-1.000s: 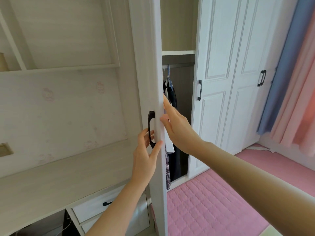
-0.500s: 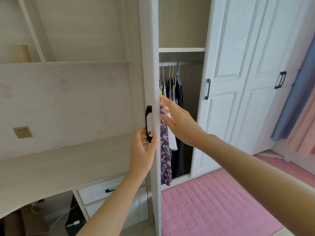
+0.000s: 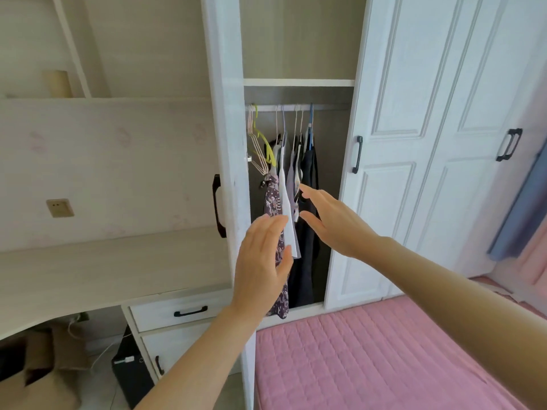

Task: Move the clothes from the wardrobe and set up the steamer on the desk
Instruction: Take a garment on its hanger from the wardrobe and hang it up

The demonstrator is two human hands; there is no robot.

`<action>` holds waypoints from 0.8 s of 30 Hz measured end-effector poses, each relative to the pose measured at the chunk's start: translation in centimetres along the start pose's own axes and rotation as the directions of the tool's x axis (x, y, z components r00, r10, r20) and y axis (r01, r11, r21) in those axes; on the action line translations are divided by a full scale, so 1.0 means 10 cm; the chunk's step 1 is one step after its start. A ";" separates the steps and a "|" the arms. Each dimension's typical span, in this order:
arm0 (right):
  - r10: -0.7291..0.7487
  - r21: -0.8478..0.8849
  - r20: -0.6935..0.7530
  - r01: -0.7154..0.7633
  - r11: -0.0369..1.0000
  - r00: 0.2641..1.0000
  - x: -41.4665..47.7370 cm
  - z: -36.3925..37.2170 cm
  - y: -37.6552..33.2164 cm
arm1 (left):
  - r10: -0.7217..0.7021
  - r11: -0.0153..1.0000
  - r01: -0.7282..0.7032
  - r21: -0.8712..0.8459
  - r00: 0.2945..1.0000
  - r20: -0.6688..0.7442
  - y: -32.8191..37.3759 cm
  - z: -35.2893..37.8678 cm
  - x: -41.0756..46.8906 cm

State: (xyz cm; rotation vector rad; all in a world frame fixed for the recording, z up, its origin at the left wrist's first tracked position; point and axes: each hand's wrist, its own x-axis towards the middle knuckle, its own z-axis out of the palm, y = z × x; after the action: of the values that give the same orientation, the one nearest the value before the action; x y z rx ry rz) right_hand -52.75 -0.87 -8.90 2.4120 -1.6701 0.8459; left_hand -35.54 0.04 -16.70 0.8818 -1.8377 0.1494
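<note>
My left hand (image 3: 263, 261) and right hand (image 3: 331, 223), spread and empty, face soft, light dark, white and purple-patterned clothes (image 3: 309, 179) hanging from the metal rail (image 3: 328, 107) in the white panelled wardrobe (image 3: 390, 84); I'd grip the plastic hangers (image 3: 310, 134) at their necks.

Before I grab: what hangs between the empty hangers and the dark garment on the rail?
Head view: a purple floral garment, a white garment and a pale lilac garment hang there.

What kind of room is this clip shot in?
Most likely a bedroom: an open white wardrobe with hanging clothes, a pink quilted mattress beside it, and a built-in desk with drawers.
</note>
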 end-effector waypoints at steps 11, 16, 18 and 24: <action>0.056 -0.080 0.071 -0.050 0.996 0.996 0.38 0.12 0.81 | -0.193 0.977 0.179 0.116 0.973 0.129 -0.36 0.95 0.78; 0.083 -0.079 0.073 -0.078 0.994 0.994 0.97 0.25 1.10 | -0.495 0.854 0.515 -0.072 0.848 0.192 -0.66 1.40 1.41; 0.070 -0.087 0.076 -0.064 0.994 0.995 1.27 0.32 1.21 | -0.595 0.772 0.616 -0.156 0.787 0.166 -0.76 1.56 1.72; 0.029 -0.128 0.051 -0.022 0.992 0.998 2.25 0.62 1.61 | -0.670 0.722 0.683 -0.110 0.730 0.136 -1.28 1.99 2.38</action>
State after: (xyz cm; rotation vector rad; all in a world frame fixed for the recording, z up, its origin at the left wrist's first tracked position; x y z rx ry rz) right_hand -59.01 -28.43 -6.94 2.3522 -1.7202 0.6622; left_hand -46.88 -30.67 -9.15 1.4111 -1.4602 -0.5005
